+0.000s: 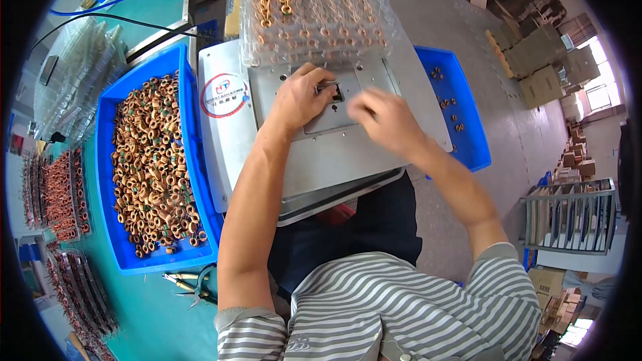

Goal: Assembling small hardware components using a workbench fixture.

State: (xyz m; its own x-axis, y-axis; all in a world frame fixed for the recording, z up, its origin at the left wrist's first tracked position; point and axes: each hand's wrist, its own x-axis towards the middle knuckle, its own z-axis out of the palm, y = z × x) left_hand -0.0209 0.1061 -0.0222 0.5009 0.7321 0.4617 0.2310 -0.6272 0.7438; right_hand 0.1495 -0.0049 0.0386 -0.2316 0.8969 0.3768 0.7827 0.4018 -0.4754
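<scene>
- Head view, looking down on a grey metal machine at frame centre, set on a teal tabletop.
- Left hand laid on the machine's top plate just above centre, fingers curled together around a small dark slot; cannot tell whether anything is pinched there.
- Right hand just right of that slot, blurred; fingers drawn together toward the slot, cannot tell if clamped on a part.
- Clear plastic tray at upper centre, touching the machine's far edge, filled with rows of copper-wound ring coils.
- Blue bin at left of frame, just beside the machine, heaped with loose copper ring coils.
- Second blue bin at right of the machine, holding only a few scattered coils.
- Pliers with yellow-green handles at lower left on the tabletop, just below the full bin.
- More trays of coils stacked along the far left edge of the frame.
- Cardboard boxes on the floor at upper right, well apart from the hands.
</scene>
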